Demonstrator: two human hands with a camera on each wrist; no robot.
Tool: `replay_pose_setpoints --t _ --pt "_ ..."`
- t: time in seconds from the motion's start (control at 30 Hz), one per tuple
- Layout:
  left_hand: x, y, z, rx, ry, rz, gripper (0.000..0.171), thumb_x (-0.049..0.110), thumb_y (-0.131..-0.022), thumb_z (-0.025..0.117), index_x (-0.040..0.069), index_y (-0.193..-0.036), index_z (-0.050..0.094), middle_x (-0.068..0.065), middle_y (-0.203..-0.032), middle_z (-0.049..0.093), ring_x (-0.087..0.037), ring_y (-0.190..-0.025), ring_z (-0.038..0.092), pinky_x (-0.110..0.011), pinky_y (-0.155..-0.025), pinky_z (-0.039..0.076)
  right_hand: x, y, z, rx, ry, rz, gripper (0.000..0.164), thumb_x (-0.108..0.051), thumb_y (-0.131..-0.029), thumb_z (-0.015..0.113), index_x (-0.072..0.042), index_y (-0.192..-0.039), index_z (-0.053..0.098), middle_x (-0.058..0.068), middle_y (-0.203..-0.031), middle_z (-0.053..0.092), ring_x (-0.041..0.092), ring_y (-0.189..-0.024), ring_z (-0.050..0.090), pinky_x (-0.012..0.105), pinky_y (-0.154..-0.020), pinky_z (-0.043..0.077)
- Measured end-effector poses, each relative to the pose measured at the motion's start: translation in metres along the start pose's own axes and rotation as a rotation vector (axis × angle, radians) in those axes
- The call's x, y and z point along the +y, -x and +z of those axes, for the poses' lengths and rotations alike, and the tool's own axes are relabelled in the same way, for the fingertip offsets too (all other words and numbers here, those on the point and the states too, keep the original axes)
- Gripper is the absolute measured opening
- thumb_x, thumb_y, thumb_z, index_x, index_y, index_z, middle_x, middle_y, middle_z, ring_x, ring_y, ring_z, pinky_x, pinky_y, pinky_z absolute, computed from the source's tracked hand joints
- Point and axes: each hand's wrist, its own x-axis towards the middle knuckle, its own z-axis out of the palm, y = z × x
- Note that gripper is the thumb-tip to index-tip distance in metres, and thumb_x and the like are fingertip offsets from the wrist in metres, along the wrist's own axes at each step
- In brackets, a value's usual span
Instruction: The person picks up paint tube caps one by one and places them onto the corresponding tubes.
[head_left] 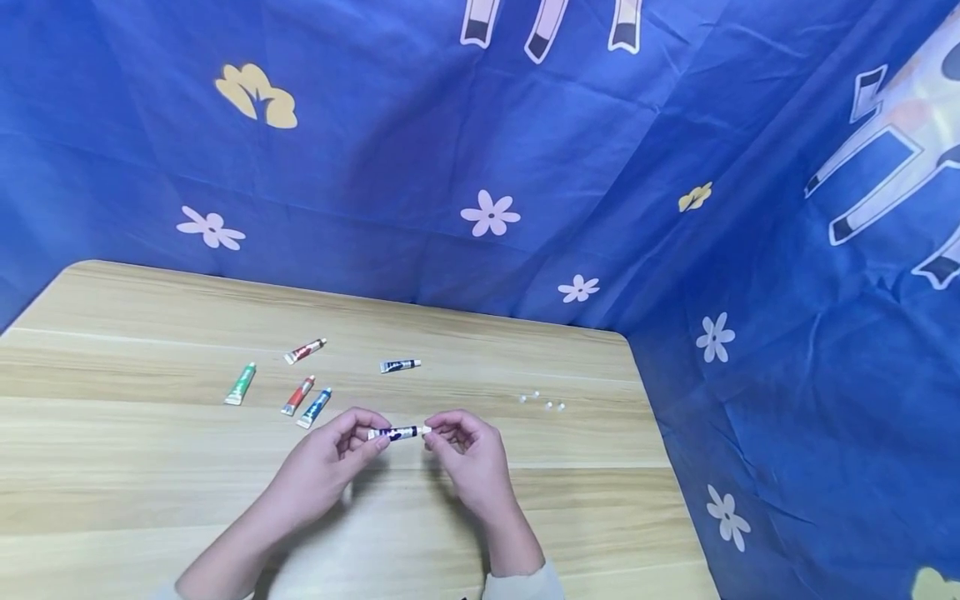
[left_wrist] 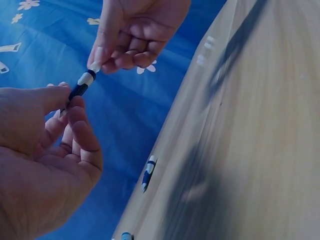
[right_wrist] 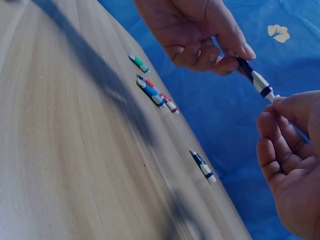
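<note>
Pinching a tube [head_left: 395,433] in the frame's lower centre, with closed fingers [head_left: 362,417] of the left hand [head_left: 326,467] at its body and of the right hand [head_left: 476,467] at its white tip [head_left: 427,430].

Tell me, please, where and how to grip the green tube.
I'd probably pinch the green tube across its middle, from above and the left, using the left hand once free: it lies flat and slim, with the red tubes on its right.
</note>
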Motion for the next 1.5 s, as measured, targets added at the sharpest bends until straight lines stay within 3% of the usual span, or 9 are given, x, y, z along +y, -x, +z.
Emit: replay_pose_setpoints --t 0.37,0.67,0.83,1.2,1.5 --pt "-0.005 0.0 0.002 -0.002 -0.004 0.003 0.023 0.026 -0.104 0.073 0.015 -0.124 0.07 -0.01 -0.1 0.069 -0.015 -0.051 0.056 -0.029 -0.057 0.052 0.0 0.002 0.002 -0.029 -0.026 0.019 0.016 -0.002 -0.095 0.078 0.002 -0.111 0.076 0.03 -0.102 0.075 0.004 -0.082 0.071 0.016 -0.077 0.057" --pt "-0.003 0.001 0.001 0.026 -0.047 0.032 0.026 0.024 -0.102 0.076 0.015 -0.126 0.071 -0.005 -0.099 0.068 -0.01 -0.065 0.06 -0.025 -0.067 0.053 0.002 0.002 0.003 -0.038 -0.016 0.042 0.015 -0.011 -0.099 0.078 0.001 -0.108 0.077 0.03 -0.098 0.075 0.005 -0.079 0.069 0.017 -0.075 0.056" --pt "-0.001 0.002 0.001 0.022 -0.064 0.051 0.029 0.018 -0.1 0.078 0.014 -0.128 0.07 -0.002 -0.096 0.067 -0.004 -0.075 0.06 -0.023 -0.068 0.053 0.006 0.002 0.003 -0.041 -0.01 0.036 0.016 -0.013 -0.103 0.073 0.002 -0.106 0.077 0.031 -0.097 0.075 0.009 -0.079 0.069 0.02 -0.074 0.058" --pt "-0.002 0.002 0.004 0.011 -0.056 0.086 0.028 0.015 -0.1 0.078 0.015 -0.127 0.07 -0.001 -0.092 0.066 -0.003 -0.073 0.058 -0.023 -0.065 0.051 0.01 0.002 0.006 -0.056 0.041 0.035 0.028 -0.016 -0.111 0.061 0.005 -0.096 0.073 0.029 -0.093 0.074 0.014 -0.079 0.068 0.033 -0.08 0.064" --pt "-0.002 0.005 0.007 -0.008 -0.041 0.084 0.027 0.016 -0.1 0.077 0.012 -0.127 0.07 -0.001 -0.092 0.066 -0.003 -0.072 0.057 -0.023 -0.063 0.051 0.014 0.003 0.006 -0.057 0.125 -0.013 0.05 -0.023 -0.114 0.056 0.004 -0.074 0.069 0.022 -0.089 0.071 0.004 -0.081 0.059 0.021 -0.082 0.048"
